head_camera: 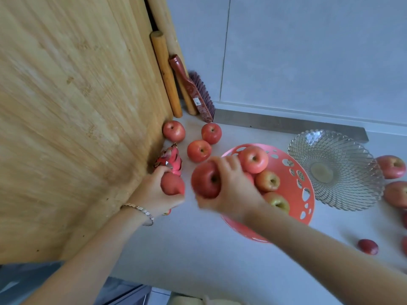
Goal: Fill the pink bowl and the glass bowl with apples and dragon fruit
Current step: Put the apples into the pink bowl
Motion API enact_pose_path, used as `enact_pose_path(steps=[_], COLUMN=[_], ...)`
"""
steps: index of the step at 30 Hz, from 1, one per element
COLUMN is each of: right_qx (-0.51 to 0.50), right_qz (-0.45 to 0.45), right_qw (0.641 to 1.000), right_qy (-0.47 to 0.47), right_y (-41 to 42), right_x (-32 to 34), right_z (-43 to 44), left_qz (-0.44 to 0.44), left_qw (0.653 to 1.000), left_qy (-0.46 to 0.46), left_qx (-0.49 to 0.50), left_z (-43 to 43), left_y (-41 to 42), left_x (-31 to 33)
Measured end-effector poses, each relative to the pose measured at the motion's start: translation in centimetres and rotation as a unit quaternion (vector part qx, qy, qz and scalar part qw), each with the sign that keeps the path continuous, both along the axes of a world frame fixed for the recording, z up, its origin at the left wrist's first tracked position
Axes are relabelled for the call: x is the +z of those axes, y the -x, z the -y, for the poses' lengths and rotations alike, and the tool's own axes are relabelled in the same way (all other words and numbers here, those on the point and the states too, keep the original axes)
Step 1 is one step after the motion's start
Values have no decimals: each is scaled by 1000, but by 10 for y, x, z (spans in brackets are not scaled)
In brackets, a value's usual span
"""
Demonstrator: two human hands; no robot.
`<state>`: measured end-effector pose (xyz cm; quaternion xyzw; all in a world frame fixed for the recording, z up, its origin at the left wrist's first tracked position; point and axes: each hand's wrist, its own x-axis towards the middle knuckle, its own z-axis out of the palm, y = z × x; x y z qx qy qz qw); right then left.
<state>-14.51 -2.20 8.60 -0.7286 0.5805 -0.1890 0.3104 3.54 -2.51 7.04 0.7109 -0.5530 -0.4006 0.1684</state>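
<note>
The pink bowl, with holes in its wall, stands at the centre of the counter and holds several apples. To its right the glass bowl has nothing in it. My right hand grips a red apple just left of the pink bowl's rim. My left hand grips another red apple, close to a dragon fruit lying against the wooden board. Three loose apples lie behind the hands.
A big wooden board leans at the left, with rolling pins and a red brush in the corner. More apples lie right of the glass bowl, and a small dark red fruit sits at the front right.
</note>
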Motion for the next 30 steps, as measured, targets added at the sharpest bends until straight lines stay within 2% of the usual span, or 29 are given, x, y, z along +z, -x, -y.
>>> enact_pose_path(steps=[2,5,10,12,16,22,24,27,30], right_qx=[-63,-111,17,39,58,74,78,128,198], right_qz=[11,7,-153,-167,-231,-278,-246,-124,-42], right_qw=[997,993,987,984,971,957,966,984,979], right_qy=[42,45,-42,-53,-10,-31,-34,-2,-14], right_y=[21,39,47,43,42,45,45,46,45], right_x=[7,-7,-48,-56,-62,-58,-52,-36,-23], right_z=[20,50,76,77,75,76,73,54,24], left_qz=[-63,-114,-118,-110,-106,-92,-103,-146,-136], left_qw=[998,993,993,994,994,996,995,988,991], left_qy=[7,27,14,14,16,6,1,-17,4], left_qx=[3,-7,-8,-23,-22,-13,4,42,2], left_z=[2,1,2,4,5,2,1,3,5], left_y=[19,44,61,61,58,57,59,62,72], left_x=[-1,-5,-13,-15,-15,-16,-15,-10,-2])
